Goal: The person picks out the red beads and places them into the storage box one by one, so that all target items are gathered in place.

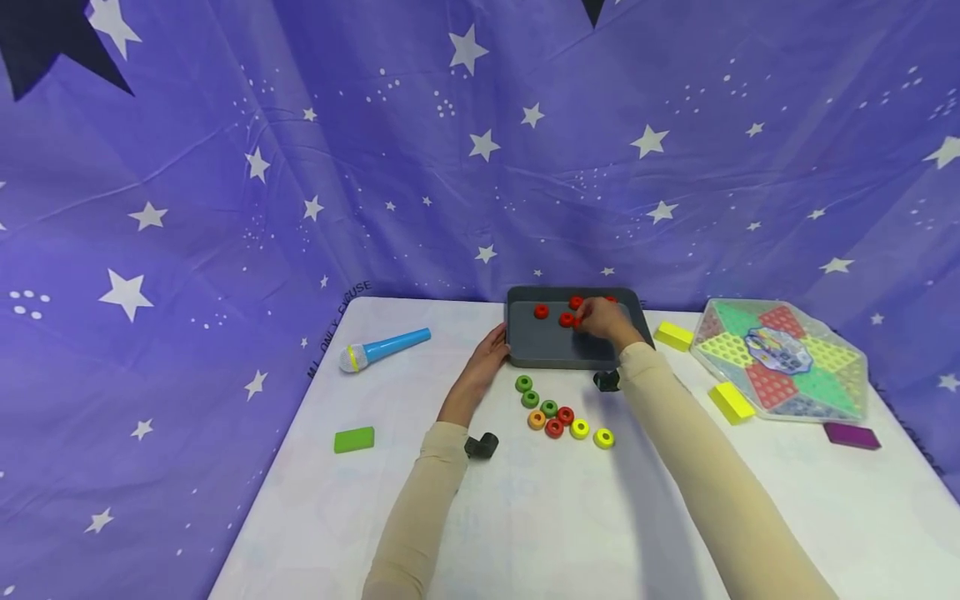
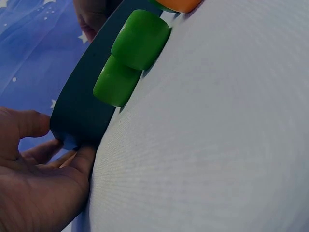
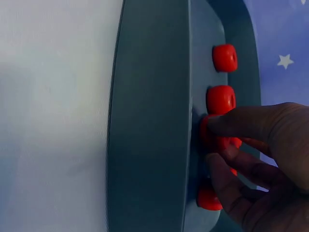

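A dark grey tray (image 1: 555, 363) lies near the far edge of the table. My left hand (image 1: 482, 367) touches its near left corner; the left wrist view shows the thumb at the rim and fingers low against the wall. Inside the tray, my right hand (image 1: 606, 320) pinches a red ring-shaped bead (image 3: 208, 133) between thumb and fingers. Several other red beads (image 1: 542, 311) sit in the tray, some partly hidden by that hand. In front of the tray lie green beads (image 1: 530, 398), an orange bead (image 1: 536, 419), red beads (image 1: 554, 428) and yellow beads (image 1: 603, 438).
A toy microphone (image 1: 386, 346) and a green block (image 1: 354, 440) lie on the left of the white table (image 1: 300, 517). To the right are two yellow blocks (image 1: 731, 403), a star-patterned game board (image 1: 780, 358) and a purple block (image 1: 852, 436). A starry purple cloth (image 1: 420, 150) hangs behind.
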`<control>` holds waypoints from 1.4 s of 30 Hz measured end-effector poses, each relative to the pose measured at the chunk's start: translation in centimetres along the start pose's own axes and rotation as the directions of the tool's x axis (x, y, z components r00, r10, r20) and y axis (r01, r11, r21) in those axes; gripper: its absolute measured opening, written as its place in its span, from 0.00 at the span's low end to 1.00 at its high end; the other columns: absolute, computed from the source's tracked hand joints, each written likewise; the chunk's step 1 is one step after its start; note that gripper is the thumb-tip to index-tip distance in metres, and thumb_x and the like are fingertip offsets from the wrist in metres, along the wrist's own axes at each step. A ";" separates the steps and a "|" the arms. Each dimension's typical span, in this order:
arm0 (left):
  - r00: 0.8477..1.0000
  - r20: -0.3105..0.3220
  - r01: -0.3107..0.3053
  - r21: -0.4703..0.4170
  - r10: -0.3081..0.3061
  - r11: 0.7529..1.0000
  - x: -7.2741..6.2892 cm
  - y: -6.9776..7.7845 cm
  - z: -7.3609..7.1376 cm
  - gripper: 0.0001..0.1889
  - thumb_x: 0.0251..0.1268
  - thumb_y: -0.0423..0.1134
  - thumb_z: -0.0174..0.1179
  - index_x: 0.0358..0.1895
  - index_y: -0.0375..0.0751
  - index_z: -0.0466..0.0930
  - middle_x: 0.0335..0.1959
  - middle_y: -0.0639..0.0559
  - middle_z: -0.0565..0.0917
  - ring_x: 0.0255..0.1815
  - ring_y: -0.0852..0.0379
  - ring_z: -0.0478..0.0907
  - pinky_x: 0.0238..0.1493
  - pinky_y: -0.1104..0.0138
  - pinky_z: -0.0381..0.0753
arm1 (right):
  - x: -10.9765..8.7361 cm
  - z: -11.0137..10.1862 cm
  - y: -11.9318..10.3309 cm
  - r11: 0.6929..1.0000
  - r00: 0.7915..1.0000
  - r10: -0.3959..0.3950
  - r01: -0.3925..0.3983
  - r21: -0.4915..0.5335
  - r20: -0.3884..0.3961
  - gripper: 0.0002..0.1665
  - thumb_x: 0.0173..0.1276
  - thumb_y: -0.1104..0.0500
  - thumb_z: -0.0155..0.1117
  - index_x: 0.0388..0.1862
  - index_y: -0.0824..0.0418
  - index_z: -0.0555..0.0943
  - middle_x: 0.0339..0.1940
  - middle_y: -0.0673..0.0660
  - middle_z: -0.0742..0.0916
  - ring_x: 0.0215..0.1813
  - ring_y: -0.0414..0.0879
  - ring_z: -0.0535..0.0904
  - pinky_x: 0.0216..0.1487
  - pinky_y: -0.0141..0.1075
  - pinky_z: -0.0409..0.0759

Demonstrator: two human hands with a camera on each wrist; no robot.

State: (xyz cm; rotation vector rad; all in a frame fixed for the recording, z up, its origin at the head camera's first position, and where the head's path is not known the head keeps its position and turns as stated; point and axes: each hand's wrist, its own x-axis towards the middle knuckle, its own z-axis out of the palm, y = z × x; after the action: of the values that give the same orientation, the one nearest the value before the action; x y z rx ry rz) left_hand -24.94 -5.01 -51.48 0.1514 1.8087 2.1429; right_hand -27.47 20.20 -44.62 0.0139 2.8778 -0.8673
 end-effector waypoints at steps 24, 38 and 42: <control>1.000 -0.005 0.001 -0.001 -0.001 1.000 -0.1 0.3 0.0 0.30 0.73 0.27 0.44 0.76 0.42 0.53 0.76 0.45 0.57 0.76 0.52 0.55 0.74 0.59 0.59 | -0.8 -1.4 -0.2 0.996 0.999 -0.002 0.005 0.086 -0.045 0.26 0.63 0.58 0.65 0.58 0.68 0.76 0.54 0.67 0.83 0.54 0.60 0.77 0.57 0.50 0.76; 1.000 0.004 -0.005 0.019 0.005 1.000 0.0 0.3 0.0 0.29 0.74 0.28 0.42 0.76 0.42 0.52 0.76 0.46 0.57 0.76 0.52 0.55 0.74 0.58 0.58 | -6.7 -0.9 -2.2 0.939 0.999 -0.040 0.048 0.341 -0.029 0.28 0.67 0.50 0.64 0.62 0.61 0.74 0.56 0.62 0.81 0.53 0.57 0.80 0.47 0.41 0.83; 1.000 0.006 0.002 0.025 -0.003 1.000 0.0 0.3 0.0 0.29 0.74 0.28 0.42 0.76 0.42 0.52 0.76 0.46 0.57 0.76 0.52 0.54 0.74 0.58 0.58 | -8.4 -0.1 -2.1 0.934 0.998 -0.050 0.055 0.354 -0.022 0.26 0.67 0.50 0.65 0.60 0.59 0.75 0.57 0.61 0.81 0.53 0.54 0.81 0.48 0.42 0.84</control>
State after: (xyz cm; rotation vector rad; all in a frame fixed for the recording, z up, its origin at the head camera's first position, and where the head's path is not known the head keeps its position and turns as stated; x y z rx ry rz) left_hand -24.99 -5.04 -51.22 0.1617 1.8312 2.1166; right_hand -19.21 18.74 -42.30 -0.0211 2.7006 -1.3902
